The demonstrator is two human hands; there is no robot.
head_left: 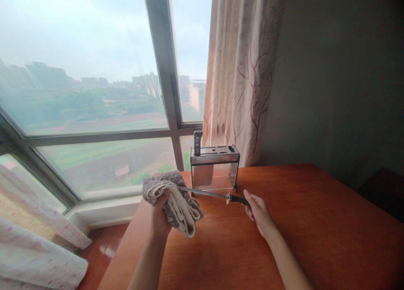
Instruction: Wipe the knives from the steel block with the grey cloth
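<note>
The fingers of my right hand are closed around the black handle of a thin metal rod. The fingers of my left hand are gripping a folded cloth, which is grey and fluffy on one face and cream on the other. The thumb lies upon the cream folds; the other fingers are mostly hidden by the cloth. The rod goes from my right hand toward the left, rising slightly, and its far end meets the cloth near the upper edge. Whether this end is inside a fold or only behind it, I cannot tell. Where the handle begins, there is a small shiny guard. Both my hands are above the bench, which has a smooth reddish-brown surface.

Just beyond the rod, near the far edge of the bench, there stands upright a knife block with clear sides and a slotted metal top. One dark knife handle is sticking up from its left end. Behind the block, a pale curtain with a pattern of reddish branches hangs beside a large window. Through the glass I see green fields and hazy buildings. To the right is a dark grey wall, and at the lower left another light curtain hangs near the floor.
</note>
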